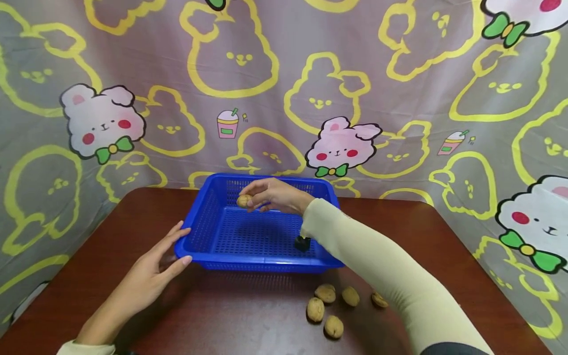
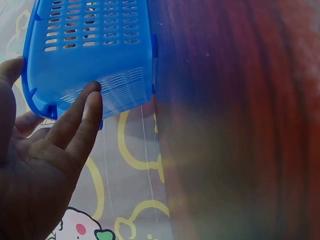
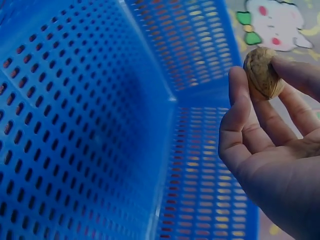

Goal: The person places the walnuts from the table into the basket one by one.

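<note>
A walnut [image 1: 243, 200] is pinched between the thumb and fingers of my right hand [image 1: 277, 195], above the inside of a blue plastic basket [image 1: 265, 261]. In the right wrist view the walnut [image 3: 263, 73] shows its seam, with perforated basket walls beside the hand. My left hand [image 1: 153, 273] rests at the basket's near left corner, its thumb on the front rim and fingers along the left rim. In the left wrist view, two of that hand's fingers [image 2: 82, 122] extend straight outside the basket wall.
Several walnuts [image 1: 315, 309] lie on the brown table [image 1: 213, 315] in front of the basket, toward the right, one close to the right sleeve [image 1: 377, 251]. A patterned curtain [image 1: 266, 108] stands behind and at both sides. A small black object [image 1: 302, 242] hangs under the right wrist.
</note>
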The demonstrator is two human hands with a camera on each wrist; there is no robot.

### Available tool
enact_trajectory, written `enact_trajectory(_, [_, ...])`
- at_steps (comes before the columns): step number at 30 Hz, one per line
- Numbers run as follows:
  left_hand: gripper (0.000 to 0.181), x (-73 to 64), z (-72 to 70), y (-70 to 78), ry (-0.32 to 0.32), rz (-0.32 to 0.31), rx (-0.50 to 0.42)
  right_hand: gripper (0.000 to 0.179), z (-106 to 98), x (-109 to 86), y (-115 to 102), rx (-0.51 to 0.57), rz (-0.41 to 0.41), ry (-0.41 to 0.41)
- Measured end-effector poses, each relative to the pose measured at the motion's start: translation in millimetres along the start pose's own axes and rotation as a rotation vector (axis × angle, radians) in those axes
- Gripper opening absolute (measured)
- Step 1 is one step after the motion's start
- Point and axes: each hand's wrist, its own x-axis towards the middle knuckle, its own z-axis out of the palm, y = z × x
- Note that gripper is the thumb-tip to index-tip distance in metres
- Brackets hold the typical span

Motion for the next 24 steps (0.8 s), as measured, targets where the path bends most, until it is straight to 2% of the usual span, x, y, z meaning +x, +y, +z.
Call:
enact_trajectory(7, [0.057, -3.6, -0.3, -1.7, 0.005, -0.018, -0.014, 0.035, 22, 30.1, 15, -0.069, 0.067, -0.075])
enact_trajectory(12, [0.058, -5.5, 0.1, -1.7, -0.003, -0.038, -0.016, 0.036, 35, 46.1, 27, -0.083, 0.109, -0.101])
enact_trajectory(19, [0.058, -3.0, 0.1, 0.6, 0.0, -0.016, -0.013, 0.037, 46, 55.3, 35, -0.115, 0.145, -0.122])
enact_trajectory(24, [0.059, 0.1, -2.1, 2.9, -0.017, -0.031, -0.011, 0.035, 49, 58.7, 36, -0.128, 0.151, -0.135])
